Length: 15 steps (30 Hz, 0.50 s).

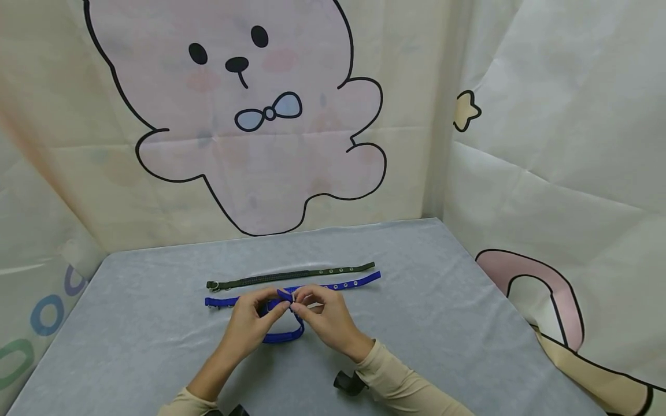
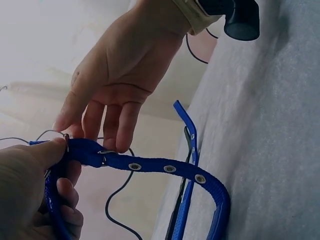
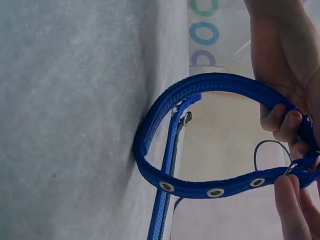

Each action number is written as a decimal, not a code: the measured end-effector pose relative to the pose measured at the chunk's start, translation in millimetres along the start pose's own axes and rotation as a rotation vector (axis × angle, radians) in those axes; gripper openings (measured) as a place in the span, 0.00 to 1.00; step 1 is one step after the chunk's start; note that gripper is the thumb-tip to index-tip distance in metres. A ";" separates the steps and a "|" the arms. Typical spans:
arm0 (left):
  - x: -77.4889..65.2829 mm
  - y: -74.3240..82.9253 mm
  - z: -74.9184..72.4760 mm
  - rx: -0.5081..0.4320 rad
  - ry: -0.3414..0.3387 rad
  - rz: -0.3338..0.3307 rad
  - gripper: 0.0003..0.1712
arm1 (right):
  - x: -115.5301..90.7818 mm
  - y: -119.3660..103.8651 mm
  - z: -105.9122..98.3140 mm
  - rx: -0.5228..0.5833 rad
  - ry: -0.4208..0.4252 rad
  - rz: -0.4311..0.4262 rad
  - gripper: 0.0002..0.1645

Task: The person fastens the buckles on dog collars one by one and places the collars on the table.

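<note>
1. I find the looped blue collar this side of the green collar.
2. Left hand and right hand both pinch it.
3. I judge it light, pliable; grip beside its metal fitting.

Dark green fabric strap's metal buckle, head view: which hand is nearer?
Left. Left hand: right of the metal buckle, toward the wearer. Right hand: farther right, beyond the left hand.

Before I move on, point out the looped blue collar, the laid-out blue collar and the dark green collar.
Looped blue collar (image 3: 215, 82): right wrist view, upper curve of its band.
Laid-out blue collar (image 1: 347, 285): head view, its eyelet section.
Dark green collar (image 1: 283, 276): head view, middle of its strap.
</note>
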State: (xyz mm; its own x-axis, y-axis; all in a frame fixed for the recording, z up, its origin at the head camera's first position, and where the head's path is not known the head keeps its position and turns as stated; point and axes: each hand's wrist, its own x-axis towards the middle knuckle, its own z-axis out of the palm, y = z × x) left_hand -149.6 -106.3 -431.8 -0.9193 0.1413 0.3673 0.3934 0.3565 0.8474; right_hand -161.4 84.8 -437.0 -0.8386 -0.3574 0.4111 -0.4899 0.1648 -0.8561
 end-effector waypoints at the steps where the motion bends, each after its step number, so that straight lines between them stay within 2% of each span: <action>1: -0.2 -0.2 0.4 0.006 0.002 -0.001 0.06 | 0.1 -0.2 0.3 -0.002 -0.001 -0.001 0.05; 8: -2.6 3.3 2.9 0.034 0.049 -0.018 0.06 | 0.2 -1.1 0.7 -0.041 -0.004 0.002 0.05; 11: -3.0 4.6 3.5 0.045 0.032 -0.030 0.06 | 0.3 -1.1 -0.5 -0.038 -0.014 0.012 0.06; 15: -3.2 6.4 4.3 0.052 0.005 -0.034 0.08 | 0.8 -2.1 -2.4 -0.048 -0.035 0.022 0.14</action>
State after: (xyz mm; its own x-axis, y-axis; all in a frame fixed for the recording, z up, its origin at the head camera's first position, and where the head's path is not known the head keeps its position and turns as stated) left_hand -144.2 -100.5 -429.2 -0.9320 0.1239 0.3406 0.3607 0.4087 0.8383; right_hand -161.6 86.4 -434.2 -0.8406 -0.3853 0.3806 -0.4833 0.2164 -0.8483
